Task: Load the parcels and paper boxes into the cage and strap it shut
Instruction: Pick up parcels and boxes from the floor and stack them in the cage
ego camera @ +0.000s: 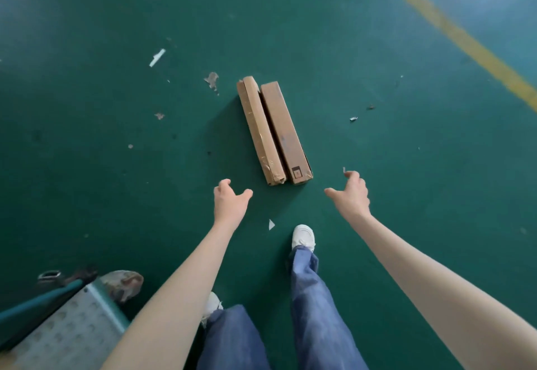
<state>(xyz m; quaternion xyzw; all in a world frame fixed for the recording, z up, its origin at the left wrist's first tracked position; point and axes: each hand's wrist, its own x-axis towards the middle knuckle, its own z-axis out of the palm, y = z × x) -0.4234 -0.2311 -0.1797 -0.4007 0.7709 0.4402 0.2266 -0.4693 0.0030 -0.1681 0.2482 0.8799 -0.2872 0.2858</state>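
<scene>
Two long brown cardboard boxes lie side by side on the green floor, touching along their length. The left box (259, 130) is wrapped in clear tape; the right box (286, 133) has a small printed square near its close end. My left hand (229, 202) hangs in the air just below and left of their near ends, fingers loosely spread, holding nothing. My right hand (353, 194) is out to the right of the near ends, thumb out, also empty. Neither hand touches a box. The cage is not in view.
A perforated metal platform (69, 337) with a teal bar and a wheel sits at the bottom left. Scraps of paper and tape litter the floor (116, 137). A yellow floor line (453, 35) crosses the upper right. My legs and white shoes stand below the boxes.
</scene>
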